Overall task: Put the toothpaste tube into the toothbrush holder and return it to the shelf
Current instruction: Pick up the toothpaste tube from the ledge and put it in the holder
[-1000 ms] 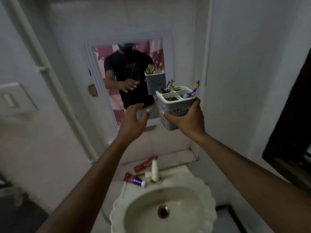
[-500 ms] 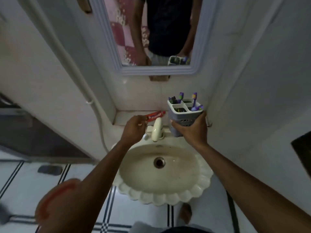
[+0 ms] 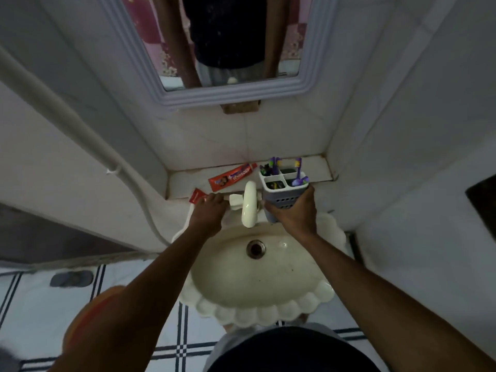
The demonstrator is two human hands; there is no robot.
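The right hand [image 3: 295, 214] has its fingers wrapped around the toothbrush holder [image 3: 283, 193], held up by the tap [image 3: 249, 204]. The left hand [image 3: 208, 212] sits on a small red tube [image 3: 197, 196] at the shelf [image 3: 185, 183] edge, fingers curled over it. I cannot tell if they grip it. It lies slanting, far left of the holder. A bigger tube [image 3: 232, 177] lies behind.

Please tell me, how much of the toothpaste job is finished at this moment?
Done: the right hand holds the toothbrush holder above the sink. In hand: the left hand is on the small red tube at the ledge edge. Left: putting a tube into the holder, none is inside yet, then returning it. The larger tube lies untouched.
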